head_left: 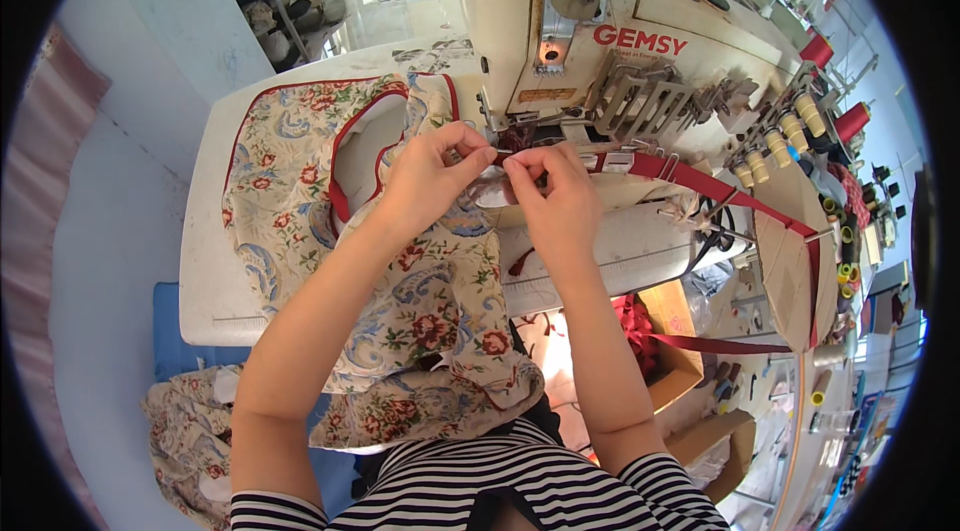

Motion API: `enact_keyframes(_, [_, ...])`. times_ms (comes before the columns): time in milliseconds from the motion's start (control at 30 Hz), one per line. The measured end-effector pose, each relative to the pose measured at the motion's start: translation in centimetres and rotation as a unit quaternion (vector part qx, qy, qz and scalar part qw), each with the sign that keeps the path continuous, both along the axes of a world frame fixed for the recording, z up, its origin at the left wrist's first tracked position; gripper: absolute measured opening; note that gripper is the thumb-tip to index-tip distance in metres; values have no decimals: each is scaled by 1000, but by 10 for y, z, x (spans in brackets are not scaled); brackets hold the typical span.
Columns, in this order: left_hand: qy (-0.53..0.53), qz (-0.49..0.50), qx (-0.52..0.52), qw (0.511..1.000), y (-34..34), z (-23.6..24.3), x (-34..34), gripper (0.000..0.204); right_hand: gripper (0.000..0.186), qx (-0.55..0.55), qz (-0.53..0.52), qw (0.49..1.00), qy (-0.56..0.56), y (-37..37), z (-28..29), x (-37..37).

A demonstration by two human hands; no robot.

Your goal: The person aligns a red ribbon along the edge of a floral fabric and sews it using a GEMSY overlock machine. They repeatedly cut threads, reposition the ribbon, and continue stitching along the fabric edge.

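Note:
My left hand (434, 176) and my right hand (556, 203) meet just in front of the sewing machine (515, 41), below its needle area. Both are closed in a pinch, fingertips close together on a short stretch of red binding tape (690, 178). This tape runs in from the right through metal guides. Beneath and left of my left forearm, floral fabric (285, 156) with red-bound edges and a rounded opening lies over the white machine table (215, 281) and hangs toward my lap. Exactly how the fingertips grip the tape is partly hidden.
Thread cones (778, 146) stand at the machine's right. Below the table, a cardboard box (675, 336) holds red material. More floral fabric (185, 441) lies at lower left on something blue. A wall (110, 191) borders the left, and piled bags (290, 6) sit beyond the table.

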State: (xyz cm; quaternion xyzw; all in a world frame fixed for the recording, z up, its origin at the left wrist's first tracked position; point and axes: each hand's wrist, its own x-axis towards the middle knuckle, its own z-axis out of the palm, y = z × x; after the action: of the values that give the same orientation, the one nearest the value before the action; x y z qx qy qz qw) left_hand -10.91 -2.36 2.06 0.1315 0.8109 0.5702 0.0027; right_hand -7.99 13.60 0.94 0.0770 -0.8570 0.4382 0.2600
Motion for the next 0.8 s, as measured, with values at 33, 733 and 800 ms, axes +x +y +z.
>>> enact_keyframes(33, [-6,-1,19,1000,0,1,1,12,11,1,-2,1000,-13,0,2,2])
enact_keyframes(733, [-44,99,260,960,-17,-10,137,6,12,-19,331,943,12,39,48,111])
enact_keyframes(800, [-77,79,272,956,-11,-4,139,6,12,-36,341,939,26,40,78,113])
